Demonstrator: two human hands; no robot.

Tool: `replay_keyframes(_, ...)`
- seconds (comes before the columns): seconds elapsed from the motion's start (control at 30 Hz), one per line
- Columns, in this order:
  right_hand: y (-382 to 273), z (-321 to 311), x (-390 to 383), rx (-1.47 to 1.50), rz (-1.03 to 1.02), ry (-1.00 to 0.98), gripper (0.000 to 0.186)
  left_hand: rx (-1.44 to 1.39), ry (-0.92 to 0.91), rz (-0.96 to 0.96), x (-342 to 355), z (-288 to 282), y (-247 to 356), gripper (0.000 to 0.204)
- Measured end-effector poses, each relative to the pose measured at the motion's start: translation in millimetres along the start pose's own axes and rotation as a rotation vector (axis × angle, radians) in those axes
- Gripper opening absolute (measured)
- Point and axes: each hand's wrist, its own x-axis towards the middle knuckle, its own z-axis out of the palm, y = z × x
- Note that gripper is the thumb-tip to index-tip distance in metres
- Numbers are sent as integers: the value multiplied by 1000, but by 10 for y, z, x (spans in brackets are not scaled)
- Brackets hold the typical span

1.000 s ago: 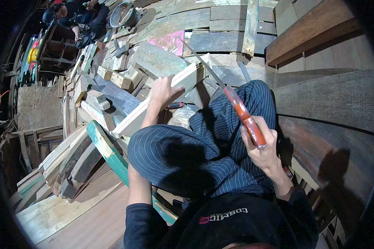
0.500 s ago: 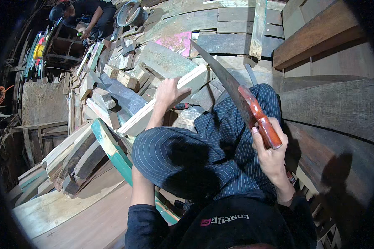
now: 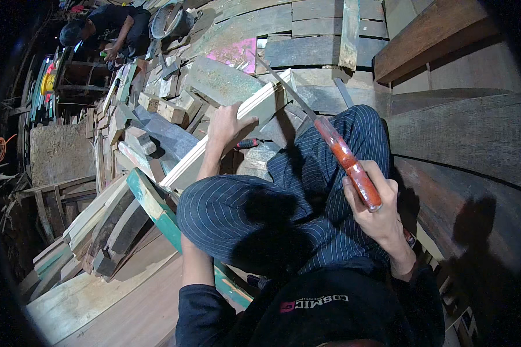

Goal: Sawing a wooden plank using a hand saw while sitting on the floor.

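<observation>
A pale, grooved wooden plank point(image 3: 198, 155) slants from beside my left knee up toward the middle of the view. My left hand point(image 3: 224, 126) is closed around it, thumb along its right side. In my right hand point(image 3: 377, 203) is a handsaw point(image 3: 348, 163), gripped by its glossy red-brown handle. Its thin blade appears nearly edge-on and crosses the plank's far end; whether the teeth touch the wood I cannot tell. Below the plank lies a tool with a red and black handle point(image 3: 247, 143).
Wood offcuts point(image 3: 163, 109) are heaped beyond the plank. Stacked boards point(image 3: 101, 222) and a green-painted curved piece point(image 3: 162, 211) lie at left. A wooden wall point(image 3: 457, 136) with a thick beam point(image 3: 431, 43) stands at right. Another person point(image 3: 113, 29) crouches far left near a bucket point(image 3: 171, 22).
My right hand has turned the saw so its blade shows nearly edge-on, and has brought it across the plank's far end. My left hand keeps its hold on the plank.
</observation>
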Motion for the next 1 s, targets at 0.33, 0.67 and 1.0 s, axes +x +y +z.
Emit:
replay_keyframes(0.33, -134, 120, -260, 42, 81, -92, 41, 64, 12, 47, -80, -22, 112, 62)
replay_keyframes(0.67, -171, 77, -159, -97, -67, -67, 51, -22, 20, 46, -46, -25, 118, 56)
replay_keyframes(1.0, -225, -166, 374, 128, 57, -57, 19, -16, 22, 89, 5, 82, -46, 55)
